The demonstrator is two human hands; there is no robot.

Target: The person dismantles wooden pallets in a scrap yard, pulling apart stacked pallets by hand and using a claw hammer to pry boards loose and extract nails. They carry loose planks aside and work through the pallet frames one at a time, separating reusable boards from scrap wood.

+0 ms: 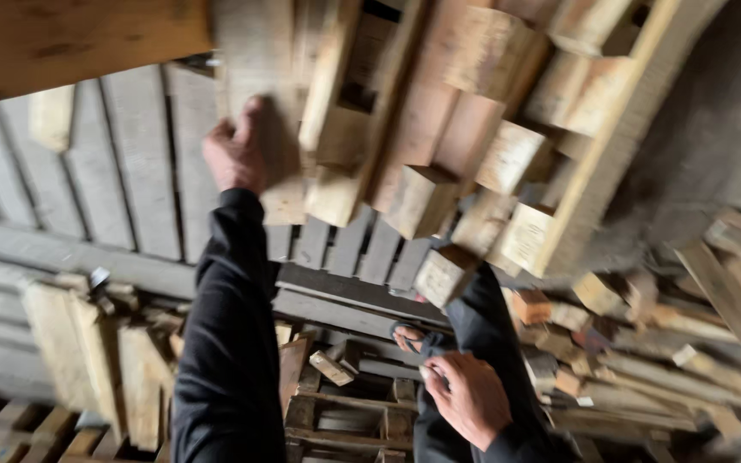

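My left hand [235, 156] is raised and grips the edge of a pale wooden board [261, 103], part of a blurred, tilted pallet-like frame [611, 154] with many square block ends [422, 199]. My right hand [471, 399] is low at the bottom centre, resting against my dark trouser leg [482, 321], fingers loosely spread with nothing seen in it. Both arms wear black sleeves. My sandalled foot [408, 338] stands on a grey pallet [345, 296].
Grey weathered pallets [122, 171] lie flat on the left. Loose short planks [70, 343] are piled at lower left, and scrap blocks and sticks [645, 334] at right. A small wooden crate frame [349, 420] sits below my foot. A brown board [53, 39] crosses the top left.
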